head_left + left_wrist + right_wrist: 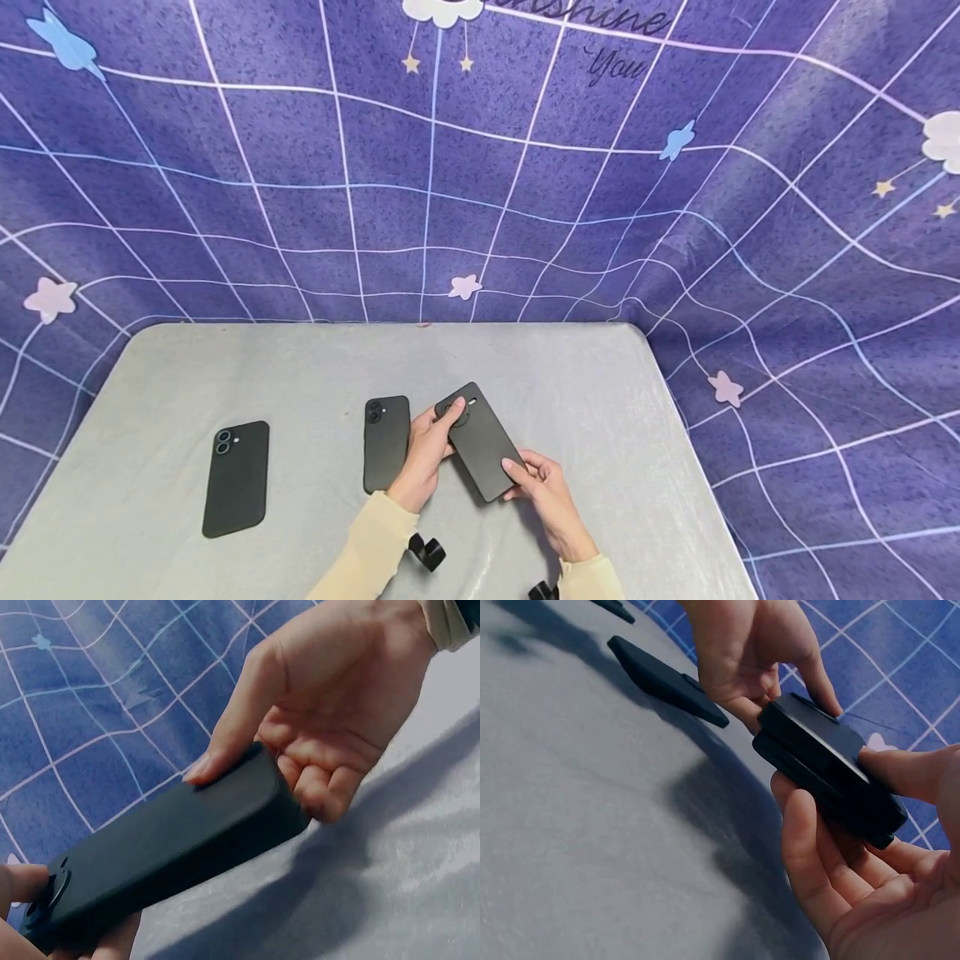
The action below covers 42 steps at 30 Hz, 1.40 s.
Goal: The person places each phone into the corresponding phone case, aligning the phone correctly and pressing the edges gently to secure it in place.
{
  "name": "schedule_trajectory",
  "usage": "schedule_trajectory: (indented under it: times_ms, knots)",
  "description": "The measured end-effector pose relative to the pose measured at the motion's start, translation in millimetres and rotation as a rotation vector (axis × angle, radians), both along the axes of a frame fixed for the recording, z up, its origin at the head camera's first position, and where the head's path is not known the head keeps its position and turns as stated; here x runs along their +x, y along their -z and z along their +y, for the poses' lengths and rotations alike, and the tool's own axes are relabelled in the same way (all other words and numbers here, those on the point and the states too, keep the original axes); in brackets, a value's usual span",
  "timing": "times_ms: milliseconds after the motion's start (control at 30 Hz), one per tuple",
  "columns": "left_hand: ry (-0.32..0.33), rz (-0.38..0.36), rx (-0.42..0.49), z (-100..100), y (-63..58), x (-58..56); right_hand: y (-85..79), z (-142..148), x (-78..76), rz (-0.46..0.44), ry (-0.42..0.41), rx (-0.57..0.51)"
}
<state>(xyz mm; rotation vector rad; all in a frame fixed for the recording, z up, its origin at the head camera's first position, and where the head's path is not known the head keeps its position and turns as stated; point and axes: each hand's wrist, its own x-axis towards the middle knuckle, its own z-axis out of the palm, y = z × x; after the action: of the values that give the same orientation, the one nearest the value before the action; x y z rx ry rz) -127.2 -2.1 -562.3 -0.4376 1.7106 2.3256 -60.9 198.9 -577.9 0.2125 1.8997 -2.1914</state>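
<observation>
A dark phone (483, 446) with a round camera ring is held tilted between both hands above the table. My left hand (427, 454) grips its camera end, the thumb lying over the ring. At the opposite end, my right hand (546, 492) pinches the phone with the thumb on its back and the fingers beneath. From the right wrist view the held phone (825, 742) looks thick, with two dark layers and a groove between them. Just left of my left hand lies a black phone (385, 454), back up, partly covered by that hand.
Another black phone (236, 479) with two camera lenses lies back up at the table's left. A grey cloth covers the table (315, 367). Behind and to the right hangs a purple curtain (375, 167) with grid lines, stars and clouds. Black straps (427, 552) show at the wrists.
</observation>
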Motion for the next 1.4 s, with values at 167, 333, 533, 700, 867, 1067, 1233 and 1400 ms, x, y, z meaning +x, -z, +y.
schedule_trajectory:
  times_ms: [167,333,533,700,867,1067,1233,1400]
  knots:
    - [0.044,0.028,-0.012,-2.0,0.8,-0.9,-1.4,8.8,-0.2,-0.008,-0.006,0.011]
    - [0.079,0.039,-0.079,-5.8,1.7,-3.0,-2.1,17.2,-1.2,-0.018,-0.017,0.038]
    - [0.127,0.057,-0.128,-9.7,3.0,-4.7,-3.0,26.0,-3.9,-0.039,-0.026,0.049]
    - [0.145,0.067,-0.126,-10.0,1.3,-5.6,-6.5,31.2,-5.2,-0.04,-0.014,0.069]
    - [0.167,0.081,-0.111,-10.5,-1.6,-2.2,-10.2,35.9,-6.0,-0.046,0.028,0.089]
    - [0.195,0.11,-0.123,-11.0,-2.7,4.3,-13.1,40.1,-10.3,-0.047,0.095,0.072]
    - [0.21,0.144,-0.104,-6.2,-1.5,12.0,-15.3,42.2,-16.0,-0.034,0.147,0.02]
    - [0.197,0.153,-0.074,0.0,1.3,21.5,-15.8,42.8,-21.0,-0.034,0.201,0.031]
